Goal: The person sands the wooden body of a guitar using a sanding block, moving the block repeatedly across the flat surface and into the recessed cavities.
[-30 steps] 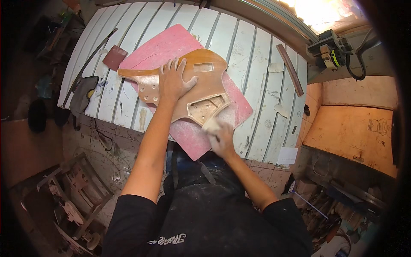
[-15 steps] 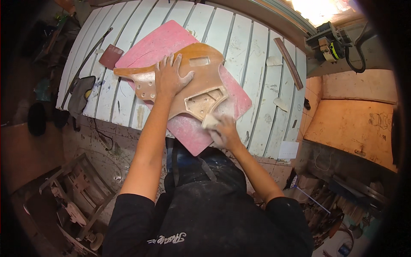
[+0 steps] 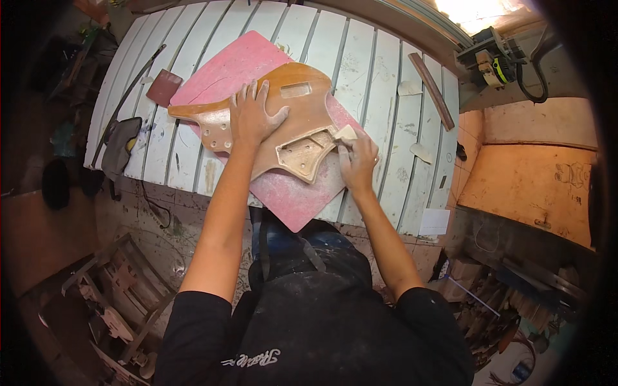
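Observation:
An unpainted wooden guitar body (image 3: pixel 308 116) lies at a slant on a pink pad (image 3: pixel 296 209), on a white slatted table. It has a small rectangular slot, a larger routed cavity, and several round holes at its left end. My left hand (image 3: pixel 252 119) rests on top of the body with its fingers spread. In my right hand (image 3: pixel 359 164) is a pale folded piece of sandpaper (image 3: pixel 346 133), pinched against the body's right edge beside the cavity. Pale dust coats the pad near the body.
On the table's left lie a dark red square sheet (image 3: pixel 164 88) and a grey corded tool (image 3: pixel 122 148). A brown wooden strip (image 3: pixel 432 91), pale scraps (image 3: pixel 421 153) and a white paper (image 3: pixel 434 222) lie on the right. Machinery (image 3: pixel 492 67) stands beyond the far right corner.
My right hand has moved up and to the right along the body's edge, carrying the sandpaper from below the cavity to its right side. My left hand stays in place on the body.

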Motion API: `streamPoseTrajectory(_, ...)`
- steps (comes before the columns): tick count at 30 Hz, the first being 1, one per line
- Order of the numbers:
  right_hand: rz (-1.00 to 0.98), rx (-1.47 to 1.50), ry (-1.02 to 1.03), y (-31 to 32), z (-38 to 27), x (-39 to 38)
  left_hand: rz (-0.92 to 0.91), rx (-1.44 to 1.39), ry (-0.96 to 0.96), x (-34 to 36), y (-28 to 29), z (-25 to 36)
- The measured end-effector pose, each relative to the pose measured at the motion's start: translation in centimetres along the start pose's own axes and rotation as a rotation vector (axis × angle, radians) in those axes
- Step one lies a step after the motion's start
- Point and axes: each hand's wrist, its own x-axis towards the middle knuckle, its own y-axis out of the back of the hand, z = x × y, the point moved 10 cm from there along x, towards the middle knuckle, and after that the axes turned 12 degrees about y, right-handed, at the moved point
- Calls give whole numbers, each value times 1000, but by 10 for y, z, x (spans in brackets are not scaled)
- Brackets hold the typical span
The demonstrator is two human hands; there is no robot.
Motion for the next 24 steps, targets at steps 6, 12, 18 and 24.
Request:
streamPoseTrajectory(6, -177, 179, 232, -13, -62, -36, -5, -8, 1, 4, 4, 4)
streamPoseTrajectory(12, -12, -137, 42, -1, -4, 3, 17, -14, -19, -2, 5, 5)
streamPoseTrajectory(18, -103, 65, 201, -18, -33, -32, 14, -4, -22, -1, 6, 7)
streamPoseTrajectory(24, 139, -192, -268, 28, 58, 11, -1, 51, -21, -9, -1, 9)
